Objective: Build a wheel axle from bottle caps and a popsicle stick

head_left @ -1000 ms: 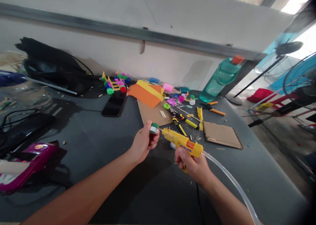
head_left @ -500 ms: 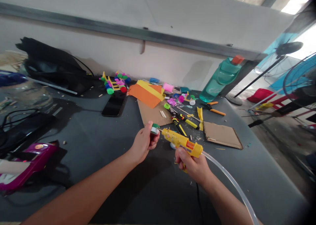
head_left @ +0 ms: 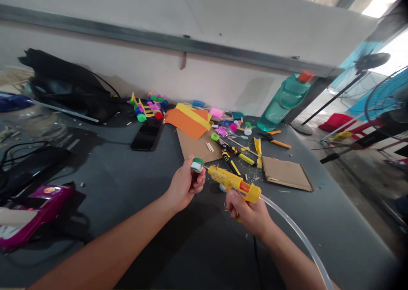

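Note:
My left hand (head_left: pixel 185 184) pinches a small green and white cap (head_left: pixel 197 165) between thumb and fingers, near the middle of the view. Wrapped round the handle of a yellow glue gun (head_left: pixel 231 181) is my right hand (head_left: pixel 244 207). The gun's metal nozzle points left at the cap's edge; whether they touch cannot be made out. A long clear glue stick (head_left: pixel 296 228) curves out of the gun's rear toward the bottom right. Behind the hands lie brown cardboard (head_left: pixel 193 145), orange paper (head_left: pixel 186 122) and yellow-black pliers (head_left: pixel 231 161).
A phone (head_left: pixel 147 133) lies left of the cardboard. Colourful small parts (head_left: pixel 148 107) sit by the wall. A green bottle (head_left: pixel 283 103) stands at the back right, near orange-handled pliers (head_left: pixel 280 144) and a cardboard square (head_left: pixel 287 173). A magenta device (head_left: pixel 41 209) is at left.
My left hand has shifted slightly left with the cap, which is turned so that more of its face shows. My right hand and the glue gun have hardly moved.

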Available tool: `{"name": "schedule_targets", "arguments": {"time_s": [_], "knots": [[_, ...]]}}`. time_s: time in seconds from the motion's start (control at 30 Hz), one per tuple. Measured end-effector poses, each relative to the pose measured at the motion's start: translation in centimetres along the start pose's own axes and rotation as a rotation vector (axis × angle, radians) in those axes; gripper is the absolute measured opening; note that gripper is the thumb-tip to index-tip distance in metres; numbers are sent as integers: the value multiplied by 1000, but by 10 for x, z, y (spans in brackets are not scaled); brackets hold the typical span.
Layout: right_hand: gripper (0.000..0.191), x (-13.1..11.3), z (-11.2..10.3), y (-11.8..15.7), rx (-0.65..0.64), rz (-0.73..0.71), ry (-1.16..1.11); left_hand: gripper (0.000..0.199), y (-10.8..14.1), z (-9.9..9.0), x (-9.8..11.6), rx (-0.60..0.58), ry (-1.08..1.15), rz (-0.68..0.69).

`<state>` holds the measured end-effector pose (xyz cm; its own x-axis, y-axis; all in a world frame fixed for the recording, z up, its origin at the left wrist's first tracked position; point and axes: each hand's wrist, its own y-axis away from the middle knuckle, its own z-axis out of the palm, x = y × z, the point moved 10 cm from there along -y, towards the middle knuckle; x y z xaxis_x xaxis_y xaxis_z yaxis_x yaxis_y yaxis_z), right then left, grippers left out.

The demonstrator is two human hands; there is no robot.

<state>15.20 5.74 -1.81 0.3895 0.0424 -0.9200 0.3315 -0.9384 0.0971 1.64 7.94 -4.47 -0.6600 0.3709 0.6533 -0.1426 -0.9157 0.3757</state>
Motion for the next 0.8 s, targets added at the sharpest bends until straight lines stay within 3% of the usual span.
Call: {"name": "schedule_targets", "arguments": {"time_s": [0.33, 0.5, 0.8], "knots": [[48, 1, 0, 1, -8, -4, 16, 48, 0, 2, -5, -31, 21, -64], [47, 0, 0, 2, -19, -13, 32, 46, -1, 1, -2, -26, -77, -5], [45, 0, 0, 2, -15, -11, 58, 50, -3, -11, 8, 85, -255, 153]]}}
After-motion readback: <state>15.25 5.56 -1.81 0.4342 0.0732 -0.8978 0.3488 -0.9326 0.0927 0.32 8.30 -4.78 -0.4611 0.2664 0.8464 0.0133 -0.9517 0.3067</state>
